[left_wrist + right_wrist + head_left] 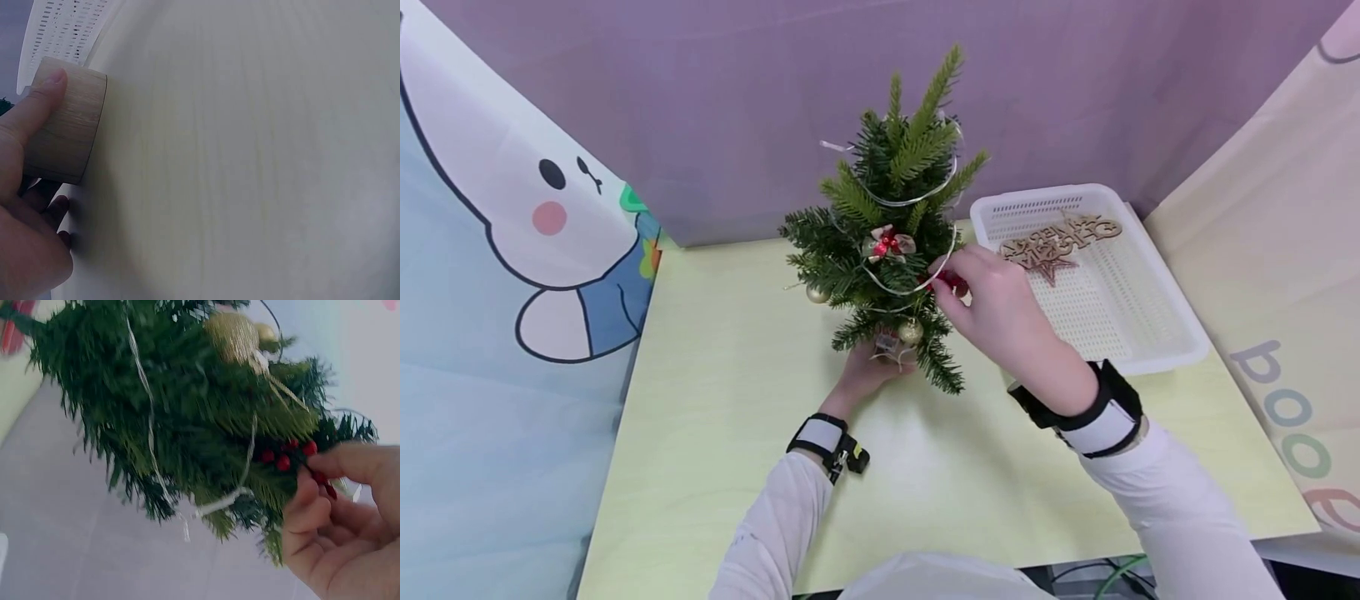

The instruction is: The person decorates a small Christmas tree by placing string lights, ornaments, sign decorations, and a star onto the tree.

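A small artificial Christmas tree (842, 250) stands over the table, wound with a clear light string (142, 381). My left hand (865, 373) grips its round wooden base (70, 125), the thumb lying along the wood in the left wrist view. At the tree's right side my right hand (1003, 308) pinches a sprig of red berries (284, 462) between thumb and fingers, against the green branches. A bow with red berries (889, 243) sits on the front. Gold baubles (911, 332) hang lower down. The sprig's stem end is partly hidden by branches and fingers.
A white perforated basket (1150, 283) stands at the right of the pale table (715, 400). Inside lie wooden letter cutouts (1060, 237) and a star ornament (1049, 265). A purple curtain (722, 108) hangs close behind the tree; printed cloths flank both sides.
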Tool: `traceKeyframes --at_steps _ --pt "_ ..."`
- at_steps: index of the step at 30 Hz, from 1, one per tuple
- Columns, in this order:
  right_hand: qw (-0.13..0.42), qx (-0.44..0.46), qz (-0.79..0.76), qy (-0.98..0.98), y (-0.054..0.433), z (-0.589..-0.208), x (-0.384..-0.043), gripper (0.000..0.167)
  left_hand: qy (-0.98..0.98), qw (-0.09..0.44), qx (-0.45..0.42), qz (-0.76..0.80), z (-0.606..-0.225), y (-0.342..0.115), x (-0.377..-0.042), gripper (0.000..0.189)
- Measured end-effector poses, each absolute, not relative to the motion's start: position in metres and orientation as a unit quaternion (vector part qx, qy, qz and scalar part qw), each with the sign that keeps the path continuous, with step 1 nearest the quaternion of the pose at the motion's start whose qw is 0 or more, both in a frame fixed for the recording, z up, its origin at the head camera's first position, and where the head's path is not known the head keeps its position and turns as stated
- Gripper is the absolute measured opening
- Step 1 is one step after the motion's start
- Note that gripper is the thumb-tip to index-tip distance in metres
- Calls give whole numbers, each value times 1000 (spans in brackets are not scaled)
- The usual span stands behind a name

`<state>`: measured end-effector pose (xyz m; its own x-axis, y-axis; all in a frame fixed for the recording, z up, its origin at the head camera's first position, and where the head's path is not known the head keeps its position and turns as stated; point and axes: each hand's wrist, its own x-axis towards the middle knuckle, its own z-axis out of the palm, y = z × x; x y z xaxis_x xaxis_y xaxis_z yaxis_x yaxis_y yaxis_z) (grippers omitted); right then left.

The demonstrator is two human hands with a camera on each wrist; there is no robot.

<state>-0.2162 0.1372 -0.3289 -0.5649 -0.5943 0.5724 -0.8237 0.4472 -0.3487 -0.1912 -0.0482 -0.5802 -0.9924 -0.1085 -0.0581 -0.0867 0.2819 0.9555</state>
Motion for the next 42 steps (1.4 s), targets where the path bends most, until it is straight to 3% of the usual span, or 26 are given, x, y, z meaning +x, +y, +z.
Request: traceKeyframes --at_steps 7,14,22,27,31,38,42 --pt "275 407 367 -789 130 -342 -215 8 -784 9 58 -618 -580 -47 -192 56" --pt "368 414 276 -785 121 -350 -215 10 -794 15 59 -605 -577 -46 -191 51" --pt "348 396 253 -811 116 -346 -212 12 -796 15 61 -602 -576 -45 -194 56" --pt "302 394 243 -833 115 -345 -210 15 -805 2 73 -588 -579 -46 -196 75" --pt "304 402 256 -825 114 -349 -211 15 -807 4 80 -585 -581 -46 -196 84" --pt "340 400 290 -800 118 -353 -213 10 -792 16 51 -609 -585 -46 -193 55" --pt "347 397 287 -799 118 -353 -213 11 -810 27 49 -583 -584 -46 -192 53"
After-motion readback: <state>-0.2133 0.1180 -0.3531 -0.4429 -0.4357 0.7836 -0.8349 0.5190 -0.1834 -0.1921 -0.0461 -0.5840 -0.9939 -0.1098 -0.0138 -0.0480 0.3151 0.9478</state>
